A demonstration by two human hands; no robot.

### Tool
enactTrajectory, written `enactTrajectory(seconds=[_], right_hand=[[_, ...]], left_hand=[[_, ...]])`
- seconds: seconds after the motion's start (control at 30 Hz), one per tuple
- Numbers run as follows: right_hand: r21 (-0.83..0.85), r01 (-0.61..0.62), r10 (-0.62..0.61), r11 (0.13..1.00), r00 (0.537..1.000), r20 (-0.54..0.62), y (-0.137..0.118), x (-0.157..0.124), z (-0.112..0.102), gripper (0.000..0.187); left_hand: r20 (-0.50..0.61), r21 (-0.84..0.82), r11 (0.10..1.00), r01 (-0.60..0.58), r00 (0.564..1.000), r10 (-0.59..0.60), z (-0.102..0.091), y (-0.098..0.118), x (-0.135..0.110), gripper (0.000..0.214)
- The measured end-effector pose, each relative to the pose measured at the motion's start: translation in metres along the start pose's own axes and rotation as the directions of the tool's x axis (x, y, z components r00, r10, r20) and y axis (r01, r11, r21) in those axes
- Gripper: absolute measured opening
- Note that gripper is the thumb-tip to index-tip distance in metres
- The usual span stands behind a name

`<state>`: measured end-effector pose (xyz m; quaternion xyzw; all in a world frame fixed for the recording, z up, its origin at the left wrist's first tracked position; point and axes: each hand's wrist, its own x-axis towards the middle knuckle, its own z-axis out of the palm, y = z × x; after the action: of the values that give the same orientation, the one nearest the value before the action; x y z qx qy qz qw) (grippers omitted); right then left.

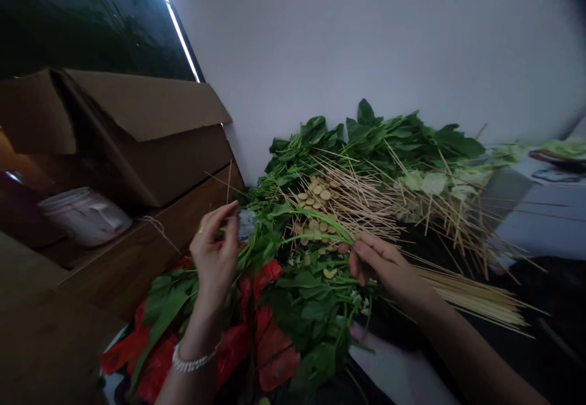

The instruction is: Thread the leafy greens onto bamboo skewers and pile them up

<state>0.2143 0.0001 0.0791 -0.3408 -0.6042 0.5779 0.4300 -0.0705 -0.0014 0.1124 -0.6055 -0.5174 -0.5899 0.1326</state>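
Note:
My left hand [215, 249] is raised, its fingers pinched on a thin bamboo skewer [228, 186] that points up. My right hand [378, 263] is closed on the long green stem [320, 217] of a leafy vegetable that arches between the two hands. Below both hands lies a heap of green leaves [306, 307] on a red plastic bag [270, 356]. Small tan slices [319, 194] are scattered on a spread of bamboo skewers [366, 200] just beyond the hands.
More leafy greens [379, 133] are piled against the white wall. A bundle of skewers [476, 295] lies at the right. Open cardboard boxes [151, 130] and a white tub [85, 216] stand at the left.

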Motion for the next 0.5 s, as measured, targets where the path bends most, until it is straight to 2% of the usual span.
enactTrajectory(seconds=[0.07,0.13,0.2,0.3,0.4,0.5], right_hand=[[0.006,0.005,-0.005,1.000,1.000,-0.020,0.001,0.001,-0.004,0.035],[-0.003,0.028,-0.028,1.000,0.999,-0.017,0.003,0.002,-0.006,0.035],[-0.018,0.046,-0.046,0.999,0.999,-0.011,0.005,0.003,-0.006,0.036],[-0.026,0.035,-0.035,0.999,0.999,-0.012,0.004,0.002,-0.004,0.035],[-0.051,0.028,-0.028,0.998,1.000,-0.006,-0.001,0.000,-0.001,0.033],[-0.082,0.036,-0.034,0.996,0.999,0.032,-0.004,-0.002,0.002,0.032]], left_hand=[[-0.079,-0.053,0.991,0.119,0.989,-0.123,-0.009,-0.004,0.000,0.023],[-0.090,-0.078,0.987,0.138,0.985,-0.144,-0.013,0.000,-0.004,0.023],[-0.047,-0.066,0.995,0.071,0.996,-0.074,-0.011,0.008,-0.011,0.021],[0.104,-0.044,0.993,-0.109,0.988,0.113,0.000,0.024,-0.025,0.020],[0.273,-0.070,0.968,-0.242,0.929,0.252,0.014,0.035,-0.038,0.023],[0.386,-0.043,0.946,-0.321,0.868,0.312,0.026,0.041,-0.045,0.027]])
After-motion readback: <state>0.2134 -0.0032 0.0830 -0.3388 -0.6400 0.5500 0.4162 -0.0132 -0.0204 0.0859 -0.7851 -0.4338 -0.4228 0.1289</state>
